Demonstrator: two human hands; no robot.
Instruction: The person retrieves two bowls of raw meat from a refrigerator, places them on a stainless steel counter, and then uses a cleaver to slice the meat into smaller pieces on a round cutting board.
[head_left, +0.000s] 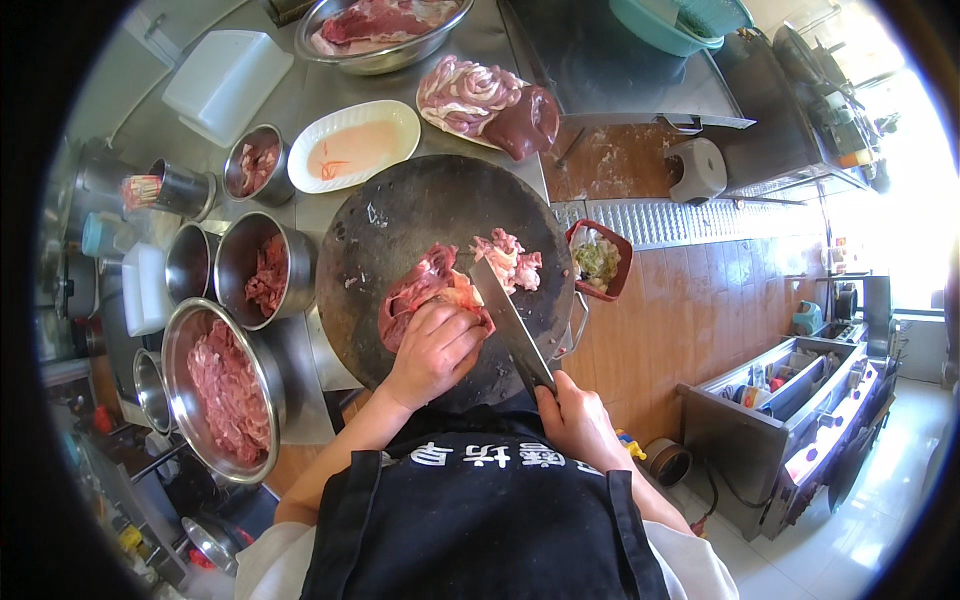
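A large piece of raw red meat (418, 289) lies on the round dark chopping block (405, 195). My left hand (441, 341) holds it down near its right edge, fingers curled over a yellowish, fatty part. In my right hand (576, 412) is the handle of a cleaver (511, 322). Its blade points up and left, close beside the right side of the meat. Right of the blade tip sits a small heap of cut pale pink pieces (510, 259). Small scraps are scattered on the block.
Left of the block stand steel pots (300, 262) and a steel bowl of sliced meat (229, 397). Beyond it are an oval white dish (409, 124), a plate of raw offal (480, 97) and a steel basin (375, 64). A red scrap bin (622, 262) stands at right.
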